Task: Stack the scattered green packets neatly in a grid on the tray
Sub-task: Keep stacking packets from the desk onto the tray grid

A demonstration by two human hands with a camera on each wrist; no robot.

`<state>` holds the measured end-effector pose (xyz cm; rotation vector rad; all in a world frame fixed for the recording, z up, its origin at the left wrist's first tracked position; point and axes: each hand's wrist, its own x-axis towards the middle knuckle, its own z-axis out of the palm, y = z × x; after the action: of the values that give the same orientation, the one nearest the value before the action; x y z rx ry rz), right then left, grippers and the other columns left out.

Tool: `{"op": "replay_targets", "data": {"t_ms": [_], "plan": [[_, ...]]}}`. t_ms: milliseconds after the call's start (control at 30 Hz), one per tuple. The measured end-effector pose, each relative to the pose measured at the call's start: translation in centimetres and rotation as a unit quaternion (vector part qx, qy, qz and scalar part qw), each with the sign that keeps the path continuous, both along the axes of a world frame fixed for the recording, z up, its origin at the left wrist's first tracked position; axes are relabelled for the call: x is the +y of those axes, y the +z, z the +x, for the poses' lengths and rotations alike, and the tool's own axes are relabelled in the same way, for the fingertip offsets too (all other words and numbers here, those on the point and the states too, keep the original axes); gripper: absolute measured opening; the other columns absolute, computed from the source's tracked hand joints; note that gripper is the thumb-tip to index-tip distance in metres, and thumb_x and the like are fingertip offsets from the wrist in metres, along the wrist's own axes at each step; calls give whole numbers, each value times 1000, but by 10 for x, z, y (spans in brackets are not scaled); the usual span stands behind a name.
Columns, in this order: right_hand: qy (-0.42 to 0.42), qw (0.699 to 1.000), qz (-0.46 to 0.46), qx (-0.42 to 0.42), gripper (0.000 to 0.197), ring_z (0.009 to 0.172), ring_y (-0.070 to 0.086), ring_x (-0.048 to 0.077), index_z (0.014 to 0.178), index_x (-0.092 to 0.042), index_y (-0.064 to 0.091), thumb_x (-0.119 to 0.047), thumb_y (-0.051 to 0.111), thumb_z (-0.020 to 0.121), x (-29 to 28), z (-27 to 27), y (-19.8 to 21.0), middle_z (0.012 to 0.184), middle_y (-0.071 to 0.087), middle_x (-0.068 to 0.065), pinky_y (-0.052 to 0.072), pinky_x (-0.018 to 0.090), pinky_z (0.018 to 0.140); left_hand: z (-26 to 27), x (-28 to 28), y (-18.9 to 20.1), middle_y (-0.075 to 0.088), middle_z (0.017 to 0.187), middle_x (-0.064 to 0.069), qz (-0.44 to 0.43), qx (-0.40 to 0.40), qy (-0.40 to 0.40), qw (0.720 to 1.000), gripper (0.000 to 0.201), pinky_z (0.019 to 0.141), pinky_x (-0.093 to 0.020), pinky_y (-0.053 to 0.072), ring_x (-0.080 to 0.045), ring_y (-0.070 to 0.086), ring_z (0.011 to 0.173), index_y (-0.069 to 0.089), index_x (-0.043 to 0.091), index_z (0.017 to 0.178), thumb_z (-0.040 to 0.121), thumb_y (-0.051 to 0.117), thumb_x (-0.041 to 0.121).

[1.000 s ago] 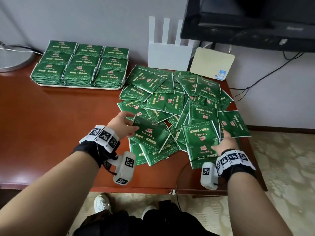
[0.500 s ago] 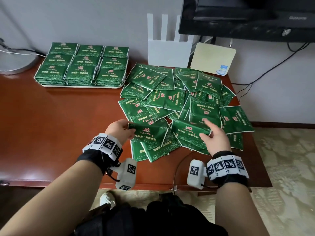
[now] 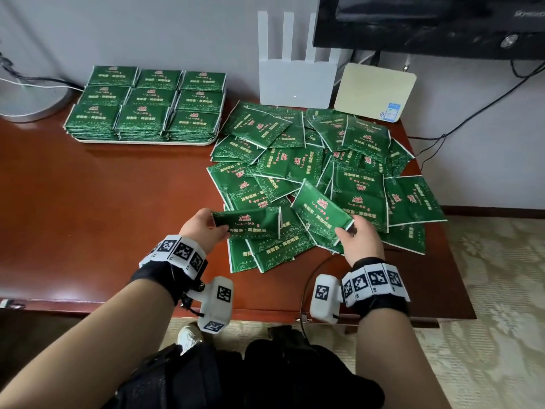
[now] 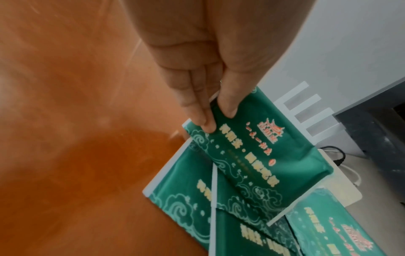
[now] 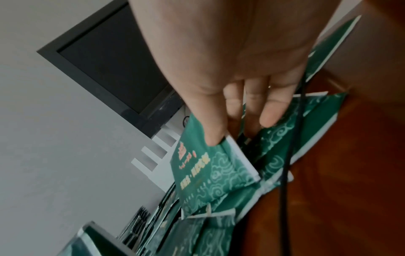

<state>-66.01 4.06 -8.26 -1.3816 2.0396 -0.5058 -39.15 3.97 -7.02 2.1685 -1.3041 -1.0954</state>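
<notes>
A loose heap of green packets (image 3: 321, 166) covers the right half of the red-brown table. My left hand (image 3: 203, 228) pinches one green packet (image 3: 250, 222) by its left end, thumb on top, lifted just above the heap's near edge; the left wrist view shows that packet (image 4: 263, 152) under my thumb. My right hand (image 3: 358, 237) pinches a second packet (image 3: 320, 211) at its near corner and holds it tilted over the heap; it also shows in the right wrist view (image 5: 208, 171). At the back left the white tray (image 3: 141, 141) carries neat green stacks (image 3: 147, 104) in a three-by-three grid.
A white router (image 3: 295, 81) with upright antennas and a cream flat box (image 3: 374, 90) stand against the wall behind the heap. A black monitor (image 3: 427, 22) hangs over the back right. A grey round base (image 3: 32, 101) with cables sits far left. A black cable (image 3: 306, 278) runs by the front edge.
Both hands have lifted a packet each off the heap. The right hand's packet has risen and swung left toward the left hand's packet.
</notes>
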Motion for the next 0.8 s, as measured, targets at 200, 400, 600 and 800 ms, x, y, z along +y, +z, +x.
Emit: {"op": "replay_targets", "data": {"t_ms": [200,400,600,800], "plan": [[-3,999,-15,-32,21,72,48,27,77,-7,44,-20,50,93,-1,3,-1,68,48,2,32,29,61,4,-4,-3,63,110,-7,9,8,0,1000,26,59,-16,48,-17,62,80,53,7,111,85,60,5],[10,997,-58,-46,22,76,49,28,100,0,48,-21,43,96,-12,12,15,85,52,13,36,33,66,20,-13,7,62,110,-12,-11,49,20,999,28,49,-8,49,-15,59,71,55,3,115,87,57,1],[38,993,-98,-50,23,78,49,24,101,-1,49,-23,43,96,-38,32,37,86,53,10,40,33,70,54,-33,28,63,112,-7,-38,-11,11,999,32,63,-26,46,-21,56,84,57,9,119,88,60,16],[85,987,-131,-34,33,56,36,15,65,-22,32,-21,44,96,-82,78,69,62,36,-4,25,24,49,114,-61,53,64,103,-8,-66,-18,26,997,29,58,-21,40,-16,53,70,59,6,115,89,59,19]]}}
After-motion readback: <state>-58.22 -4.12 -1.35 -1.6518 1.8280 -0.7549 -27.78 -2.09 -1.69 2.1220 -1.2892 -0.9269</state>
